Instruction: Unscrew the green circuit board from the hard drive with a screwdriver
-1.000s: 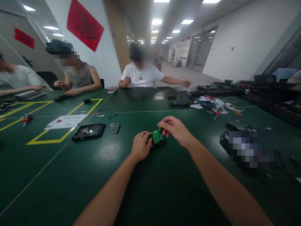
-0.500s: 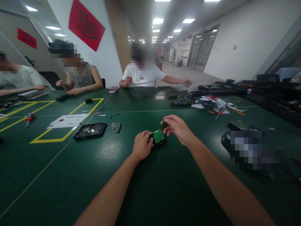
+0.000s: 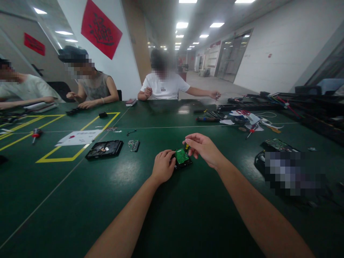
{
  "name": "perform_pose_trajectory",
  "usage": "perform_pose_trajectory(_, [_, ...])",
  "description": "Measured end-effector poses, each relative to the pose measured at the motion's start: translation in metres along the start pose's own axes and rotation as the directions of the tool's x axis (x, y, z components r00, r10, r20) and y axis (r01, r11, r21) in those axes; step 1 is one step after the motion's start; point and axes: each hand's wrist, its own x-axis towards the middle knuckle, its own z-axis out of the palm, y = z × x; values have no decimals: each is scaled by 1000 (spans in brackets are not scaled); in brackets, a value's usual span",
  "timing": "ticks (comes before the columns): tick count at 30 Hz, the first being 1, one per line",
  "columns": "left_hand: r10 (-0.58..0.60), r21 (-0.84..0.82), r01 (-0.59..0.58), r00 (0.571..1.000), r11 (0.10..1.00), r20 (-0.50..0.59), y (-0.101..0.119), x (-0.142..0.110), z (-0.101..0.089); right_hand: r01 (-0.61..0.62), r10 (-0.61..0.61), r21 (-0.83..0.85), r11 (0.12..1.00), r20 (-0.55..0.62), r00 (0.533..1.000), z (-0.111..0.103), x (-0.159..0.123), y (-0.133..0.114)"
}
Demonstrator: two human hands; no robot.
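A hard drive (image 3: 185,165) with a green circuit board (image 3: 180,156) facing up lies on the green table. My left hand (image 3: 162,165) grips its left side, the fingers over the far edge and the thumb along the near part. In my right hand (image 3: 203,148) is a small screwdriver (image 3: 187,146) with a yellow and dark handle, pinched between thumb and fingers. It points down at the right part of the board; whether its tip sits in a screw is too small to tell. To the left lie a loose circuit board (image 3: 133,145) and a black drive casing (image 3: 104,149).
A sheet of paper (image 3: 79,138) lies left, near a red-handled screwdriver (image 3: 36,134). Tools (image 3: 208,119) and cables lie at the far right. A dark device (image 3: 279,145) is at my right. Several people sit across the table, one in a white shirt (image 3: 166,86).
The screwdriver's handle has turned in my right fingers, now showing more yellow, and the fingers have shifted around it. My left hand stays on the hard drive.
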Motion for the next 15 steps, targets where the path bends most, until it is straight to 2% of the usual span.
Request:
perform_pose_trajectory(5, [7, 6, -7, 1000, 1000, 4, 0, 0, 0, -16, 18, 59, 998, -36, 999, -2, 2, 1])
perform_pose_trajectory(9, [16, 9, -16, 1000, 1000, 1, 0, 0, -1, 12, -13, -8, 1000, -56, 998, -4, 4, 3])
perform_pose_trajectory(15, [15, 7, -15, 1000, 1000, -4, 1, -1, -2, 41, -42, -72, 997, -12, 999, -4, 4, 6])
